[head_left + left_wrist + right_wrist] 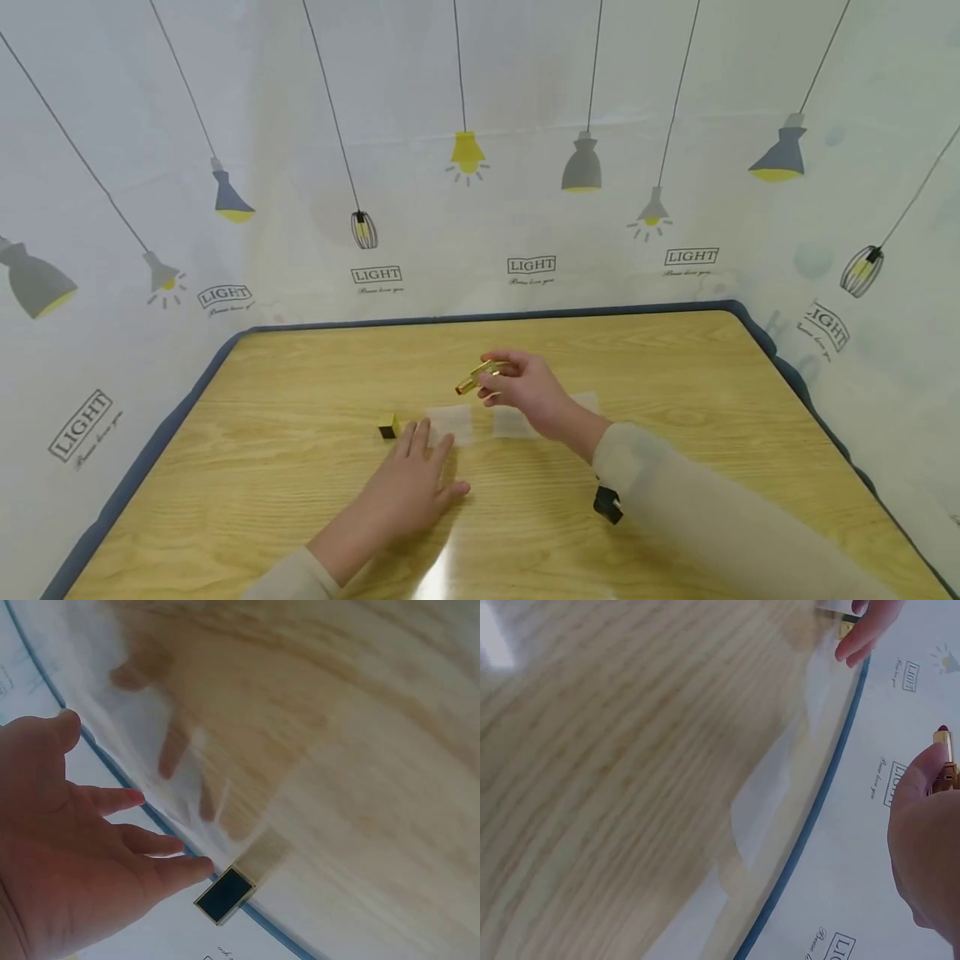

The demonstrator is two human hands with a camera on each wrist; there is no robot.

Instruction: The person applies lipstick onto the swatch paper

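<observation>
My right hand (528, 392) is raised over the table and pinches a gold lipstick (470, 382) between thumb and fingers. The lipstick's red tip points left, and in the right wrist view the lipstick (943, 742) shows partly behind the thumb. My left hand (408, 483) is spread palm down with straight fingers, holding nothing. Just beyond its fingertips stands a small gold box-like cap (387, 426); its dark face (225, 895) shows in the left wrist view. The left fingers overlap a corner of a thin white sheet (453, 423); whether they touch it I cannot tell.
A second white sheet (513, 423) lies below the right hand, and another sheet (587, 402) shows behind the right wrist. A small black object (607, 505) sits partly hidden by the right sleeve. Blue edging (435, 319) borders the wooden table (637, 358) against a lamp-printed backdrop.
</observation>
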